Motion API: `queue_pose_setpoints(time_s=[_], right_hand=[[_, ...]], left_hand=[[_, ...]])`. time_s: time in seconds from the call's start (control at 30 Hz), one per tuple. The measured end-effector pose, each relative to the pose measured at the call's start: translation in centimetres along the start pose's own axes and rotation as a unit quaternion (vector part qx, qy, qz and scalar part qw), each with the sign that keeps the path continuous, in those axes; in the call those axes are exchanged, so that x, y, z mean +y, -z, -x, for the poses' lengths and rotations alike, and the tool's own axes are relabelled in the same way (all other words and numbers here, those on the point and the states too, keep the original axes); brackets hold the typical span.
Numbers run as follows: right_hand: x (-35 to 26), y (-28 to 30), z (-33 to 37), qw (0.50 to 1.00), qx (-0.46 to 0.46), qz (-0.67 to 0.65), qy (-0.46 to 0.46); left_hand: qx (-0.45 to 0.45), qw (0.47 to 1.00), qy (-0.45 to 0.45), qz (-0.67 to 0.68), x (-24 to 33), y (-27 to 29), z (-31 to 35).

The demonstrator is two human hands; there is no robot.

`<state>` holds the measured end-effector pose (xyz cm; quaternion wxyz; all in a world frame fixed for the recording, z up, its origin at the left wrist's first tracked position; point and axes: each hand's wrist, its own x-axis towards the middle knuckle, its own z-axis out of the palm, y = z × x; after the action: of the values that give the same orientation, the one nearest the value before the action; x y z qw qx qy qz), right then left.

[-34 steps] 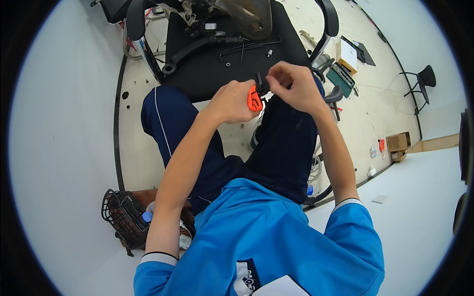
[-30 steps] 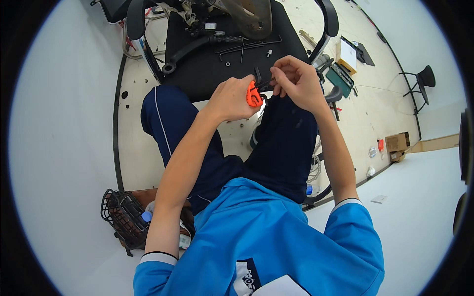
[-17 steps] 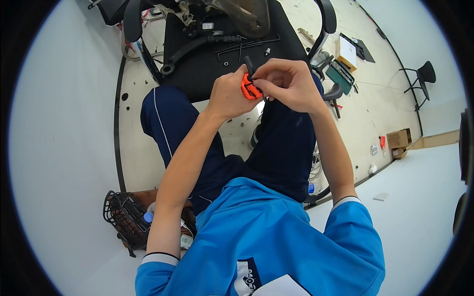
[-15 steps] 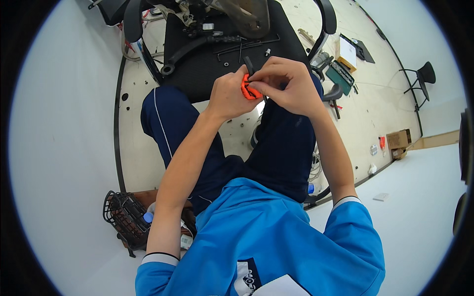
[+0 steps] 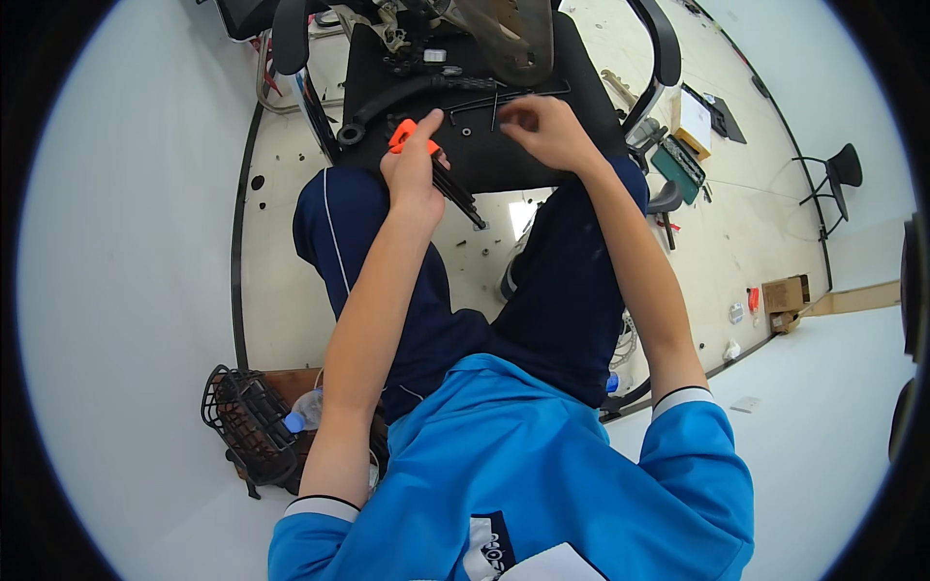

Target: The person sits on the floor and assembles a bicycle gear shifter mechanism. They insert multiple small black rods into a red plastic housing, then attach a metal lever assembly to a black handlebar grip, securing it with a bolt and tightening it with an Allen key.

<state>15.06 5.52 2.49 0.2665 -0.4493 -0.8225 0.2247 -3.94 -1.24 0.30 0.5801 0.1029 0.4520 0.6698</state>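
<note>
My left hand (image 5: 412, 176) is closed around an orange hex key holder (image 5: 399, 136). Long black hex keys (image 5: 459, 194) stick out of it, slanting down between my knees. Over the front part of the black chair seat (image 5: 455, 160), my right hand (image 5: 550, 131) has its fingers curled, thumb and fingertips apart, with nothing seen between them. Its fingertips are close to a thin upright-lying hex key (image 5: 495, 108) on the seat. Longer loose hex keys (image 5: 531, 94) lie just beyond, and a small metal nut (image 5: 466, 132) lies between my hands.
A black lever-like bar (image 5: 397, 102) with a ringed end lies on the seat, below a large brownish metal part (image 5: 513, 44). Chair armrests (image 5: 654, 39) flank the seat. Right on the floor are a green case (image 5: 678, 167) and a white-and-yellow box (image 5: 694, 126). A black basket (image 5: 247, 426) stands lower left.
My hands have parted. The left has swung left with the holder, its keys now pointing down toward me. The right has let go and moved over the seat beside the loose hex keys.
</note>
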Motion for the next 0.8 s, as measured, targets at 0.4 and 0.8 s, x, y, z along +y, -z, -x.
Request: queue_pose_setpoints(time_s=[0.4,0.8], right_hand=[[2.7,-2.9,-4.0,0.964,-0.087,0.237,0.082],[-1.9,2.6,1.5,0.898,0.077,-0.421,-0.101]], left_hand=[[-0.047,0.998,0.020,0.045,0.7,2.4,-1.6],[-0.065,0.904,-0.302,-0.294,0.1,1.9,0.0]])
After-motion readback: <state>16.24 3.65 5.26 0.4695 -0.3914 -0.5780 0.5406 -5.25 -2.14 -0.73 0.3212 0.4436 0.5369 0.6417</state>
